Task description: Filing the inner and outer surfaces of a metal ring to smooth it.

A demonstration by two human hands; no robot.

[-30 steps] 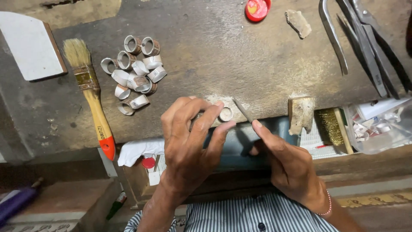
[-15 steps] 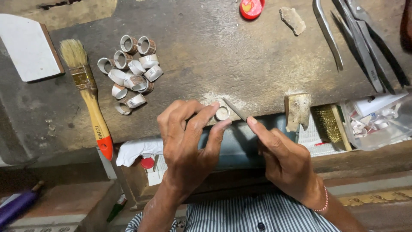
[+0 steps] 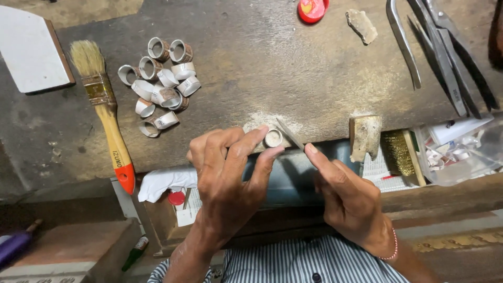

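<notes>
A small round metal ring sits at the front edge of the dusty workbench, pinched tight in the left hand. The right hand is closed around a thin flat file that touches the ring. More shiny rings lie piled near a wooden brush.

Silver rings, red-tipped yellow brush, red cap, blue-white striped shirt.

I pinch a small dull-silver metal ring against my rough, scuffed dark wooden bench, a thin matt metal file touching it.
</notes>
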